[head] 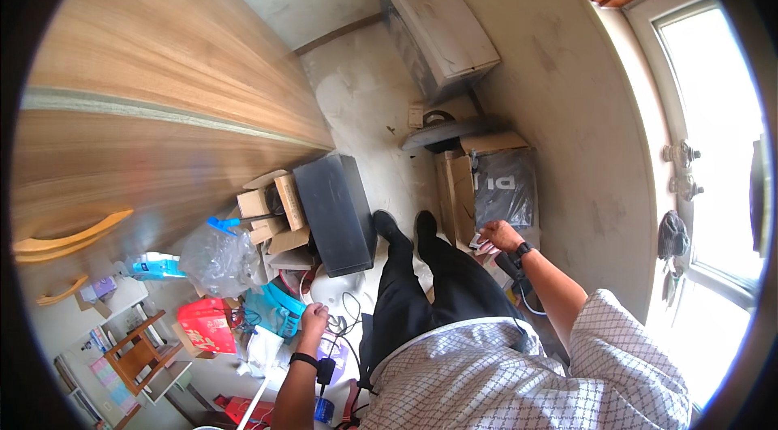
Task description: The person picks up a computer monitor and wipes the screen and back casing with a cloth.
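Observation:
My right hand (502,236), with a dark watch at the wrist, has its fingers closed on a small white object (475,240). It is beside an open cardboard box (457,193) whose contents are wrapped in a dark printed plastic bag (503,187). My left hand (313,322) hangs with curled fingers near black cables (347,323). Whether it grips one of them cannot be told. Just beyond it lies a turquoise bag (273,311). Below the left wrist is a small black adapter-like block (326,371).
A black computer-like case (337,214) stands left of my feet, by opened cardboard boxes (275,202) and a clear plastic bag (222,263). Ahead, a large carton (440,16) leans along the wall. Wooden cabinet doors (182,65) border the left; a bright window (711,95) is right.

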Demonstrator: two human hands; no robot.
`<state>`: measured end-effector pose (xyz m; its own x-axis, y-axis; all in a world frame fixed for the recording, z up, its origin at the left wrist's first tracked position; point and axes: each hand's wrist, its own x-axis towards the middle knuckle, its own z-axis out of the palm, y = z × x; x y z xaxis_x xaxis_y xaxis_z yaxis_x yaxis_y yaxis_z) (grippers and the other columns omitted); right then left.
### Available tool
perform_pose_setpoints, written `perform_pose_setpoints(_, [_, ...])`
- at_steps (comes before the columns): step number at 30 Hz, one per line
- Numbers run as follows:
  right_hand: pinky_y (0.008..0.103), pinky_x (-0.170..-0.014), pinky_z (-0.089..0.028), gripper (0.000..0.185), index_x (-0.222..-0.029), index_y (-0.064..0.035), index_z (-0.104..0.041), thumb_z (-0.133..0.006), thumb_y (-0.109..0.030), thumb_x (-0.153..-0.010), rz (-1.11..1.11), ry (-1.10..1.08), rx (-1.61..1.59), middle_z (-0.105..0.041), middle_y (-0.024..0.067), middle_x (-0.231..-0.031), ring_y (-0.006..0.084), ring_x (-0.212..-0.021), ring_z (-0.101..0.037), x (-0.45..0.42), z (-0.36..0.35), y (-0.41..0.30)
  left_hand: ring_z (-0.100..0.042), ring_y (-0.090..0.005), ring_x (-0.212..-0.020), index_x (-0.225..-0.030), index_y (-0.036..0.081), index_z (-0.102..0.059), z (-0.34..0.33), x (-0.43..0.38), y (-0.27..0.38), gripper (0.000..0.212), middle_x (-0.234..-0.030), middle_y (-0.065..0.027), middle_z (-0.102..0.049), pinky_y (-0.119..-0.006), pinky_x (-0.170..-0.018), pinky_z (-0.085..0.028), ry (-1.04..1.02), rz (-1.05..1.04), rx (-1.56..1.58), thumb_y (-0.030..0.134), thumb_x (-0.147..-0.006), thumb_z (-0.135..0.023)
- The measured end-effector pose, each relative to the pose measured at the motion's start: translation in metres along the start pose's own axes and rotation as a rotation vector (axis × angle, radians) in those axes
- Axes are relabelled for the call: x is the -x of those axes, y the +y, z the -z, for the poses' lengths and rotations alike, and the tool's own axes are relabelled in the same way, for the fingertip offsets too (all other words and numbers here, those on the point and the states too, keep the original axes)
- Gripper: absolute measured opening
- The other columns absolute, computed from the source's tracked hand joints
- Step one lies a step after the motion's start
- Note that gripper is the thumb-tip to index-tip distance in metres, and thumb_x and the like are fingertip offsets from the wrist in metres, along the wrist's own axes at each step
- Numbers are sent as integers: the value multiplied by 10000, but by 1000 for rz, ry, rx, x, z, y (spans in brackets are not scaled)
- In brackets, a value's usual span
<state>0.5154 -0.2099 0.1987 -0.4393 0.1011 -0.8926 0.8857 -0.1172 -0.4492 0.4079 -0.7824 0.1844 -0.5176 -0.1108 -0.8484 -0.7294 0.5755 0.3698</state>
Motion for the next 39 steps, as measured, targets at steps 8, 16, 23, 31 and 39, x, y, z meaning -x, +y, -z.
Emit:
perform_pose_setpoints(8, [364, -559, -602, 297, -977, 52, -561, -447, -220, -1017, -15, 47, -39, -688, 176, -833, 260, -675, -711, 14, 36, 60, -684, -200, -827, -1191, -5, -567, -33, 47, 38, 312, -1036, -112, -645, -304, -652, -546, -52, 37, 42, 172, -939, -619])
perform_pose_setpoints(16, [361, -563, -609, 425, -1005, 93, -579, -432, -306, -1028, -92, 80, -84, -692, 190, -791, 274, -654, -711, 18, 36, 61, -696, -220, -860, -1176, 17, -584, -44, 51, 48, 270, -1066, -103, -645, -315, -669, -562, -55, 58, 136, 160, -948, -606])
perform_pose_setpoints(23, [341, -507, -581, 491, -834, 87, -602, -584, -385, -968, -33, 165, -57, -641, 146, -672, 245, -573, -683, 14, 37, 25, -695, -218, -848, -1156, 19, -583, -41, 62, 54, 254, -1035, -95, -644, -308, -662, -558, -25, 50, 215, 142, -935, -600])
perform_pose_setpoints(31, [280, -457, -530, 497, -723, 15, -587, -670, -438, -910, 48, 193, -69, -600, 79, -628, 154, -519, -637, 13, 45, 0, -685, -222, -850, -1130, 9, -576, -42, 68, 62, 248, -1007, -96, -633, -319, -690, -560, -8, 60, 261, 143, -922, -598])
perform_pose_setpoints(39, [315, -491, -566, 419, -826, 62, -606, -615, -335, -959, -25, 191, -83, -631, 107, -686, 189, -553, -660, 18, 52, 29, -693, -233, -876, -1156, 14, -575, -50, 63, 73, 269, -1015, -97, -644, -326, -699, -562, -43, 50, 215, 139, -919, -590])
